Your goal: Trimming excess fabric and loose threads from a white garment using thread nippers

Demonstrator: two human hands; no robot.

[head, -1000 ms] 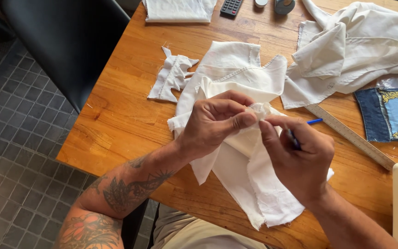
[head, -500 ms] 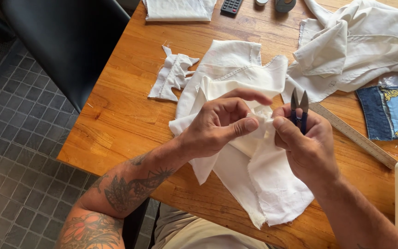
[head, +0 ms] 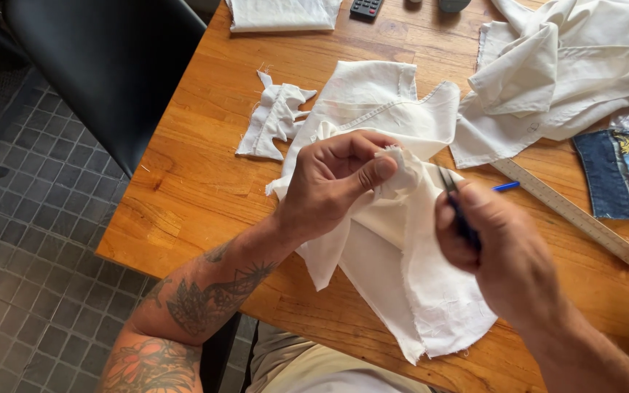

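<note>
My left hand (head: 333,185) pinches a bunched fold of a white fabric piece (head: 402,284) between thumb and fingers, holding it above the wooden table (head: 205,182). The rest of the fabric hangs down toward the table's near edge. Just right of it, my right hand (head: 500,251) grips small dark thread snips (head: 453,196), their pointed tips aimed up at the pinched fold and nearly touching it.
A small white fabric scrap (head: 274,120) lies to the left. A large crumpled white garment (head: 576,69) covers the far right, with a denim patch (head: 624,171), a long ruler (head: 569,211) and a blue pen (head: 506,186) beside it. A dark chair (head: 111,65) stands at left.
My right hand has lowered and turned the snips' tips in toward the pinched fold. My left hand has kept its pinch, and the cloth has shifted slightly.
</note>
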